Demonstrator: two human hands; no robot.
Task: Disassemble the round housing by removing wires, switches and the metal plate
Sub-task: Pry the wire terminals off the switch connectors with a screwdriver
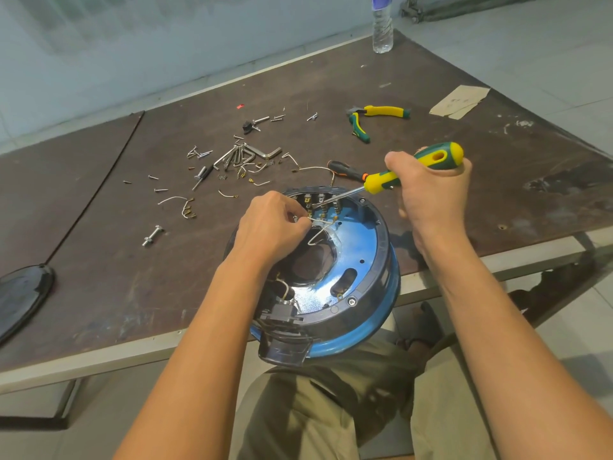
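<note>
The round black and blue housing (371,260) leans tilted at the table's near edge, its shiny metal plate (351,247) facing me. My left hand (272,227) pinches a white wire (316,232) above the plate's centre hole. My right hand (431,190) grips a yellow-green screwdriver (428,161); its shaft tip reaches the row of terminals (318,202) at the housing's far rim. A black switch block (282,313) with wires sits at the housing's near rim.
Loose screws, hex keys (245,154), cut wires and a bolt (152,235) litter the brown table (132,277). Yellow-green pliers (374,117), a black-orange screwdriver (346,171), cardboard (459,101), a water bottle (382,28) and a black cover (23,297) at left.
</note>
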